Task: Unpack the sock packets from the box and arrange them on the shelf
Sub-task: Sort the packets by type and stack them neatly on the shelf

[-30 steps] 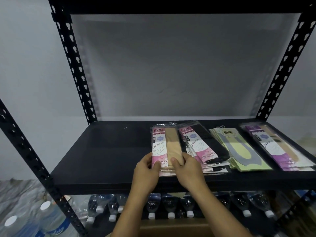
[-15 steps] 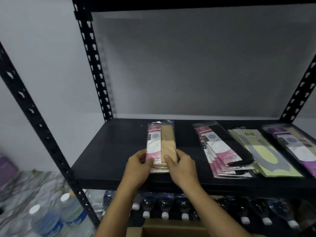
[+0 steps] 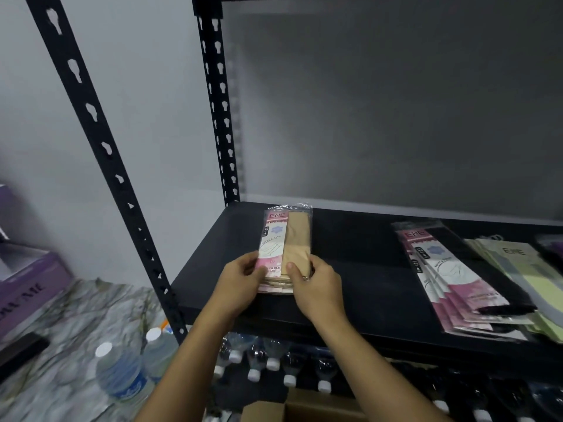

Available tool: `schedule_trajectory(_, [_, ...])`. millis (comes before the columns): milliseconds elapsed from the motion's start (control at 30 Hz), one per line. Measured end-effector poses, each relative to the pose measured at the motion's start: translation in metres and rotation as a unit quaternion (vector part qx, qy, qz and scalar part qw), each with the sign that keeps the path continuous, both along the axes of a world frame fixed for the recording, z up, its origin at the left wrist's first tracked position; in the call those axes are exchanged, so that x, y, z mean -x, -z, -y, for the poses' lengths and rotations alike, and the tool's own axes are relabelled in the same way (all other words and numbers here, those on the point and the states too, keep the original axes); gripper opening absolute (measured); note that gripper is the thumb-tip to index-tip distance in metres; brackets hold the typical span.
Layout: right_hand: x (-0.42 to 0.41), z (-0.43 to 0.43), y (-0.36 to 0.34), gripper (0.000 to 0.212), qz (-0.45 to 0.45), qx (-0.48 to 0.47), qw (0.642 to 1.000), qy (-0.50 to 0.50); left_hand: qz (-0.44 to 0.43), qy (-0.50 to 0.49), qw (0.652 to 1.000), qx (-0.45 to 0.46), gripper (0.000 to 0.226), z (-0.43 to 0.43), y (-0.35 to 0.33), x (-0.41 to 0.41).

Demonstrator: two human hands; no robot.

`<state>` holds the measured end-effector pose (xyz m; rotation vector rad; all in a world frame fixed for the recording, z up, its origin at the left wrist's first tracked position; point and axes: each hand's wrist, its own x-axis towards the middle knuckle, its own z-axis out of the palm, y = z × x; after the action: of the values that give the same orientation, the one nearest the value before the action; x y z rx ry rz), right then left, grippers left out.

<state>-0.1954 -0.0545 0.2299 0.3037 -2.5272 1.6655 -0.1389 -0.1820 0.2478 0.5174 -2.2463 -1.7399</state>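
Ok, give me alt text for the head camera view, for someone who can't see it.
Both hands, left and right, grip a stack of beige sock packets lying on a black shelf. To its right, apart from it, lie a pink-and-black stack and a green one. Water bottles lie below.

Plain grey wall behind. Black perforated uprights frame the unit. Marble-patterned floor, left, carries two capped water bottles and a purple carton. More bottles lie on the lower tier. Light dim, even.
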Motion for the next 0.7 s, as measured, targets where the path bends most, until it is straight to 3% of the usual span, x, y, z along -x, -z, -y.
schedule_trajectory(600, [-0.0052,-0.0028,-0.0064,0.028,0.011,-0.002,1.0,-0.006,-0.002,-0.014,0.999,-0.038,0.025,0.0035,0.0011,0.0052])
schedule_trajectory(700, [-0.0076,-0.009,-0.0085,0.025,0.005,-0.005,1.0,-0.007,0.006,-0.04,0.999,-0.034,0.038,0.0038,0.0015,0.0058])
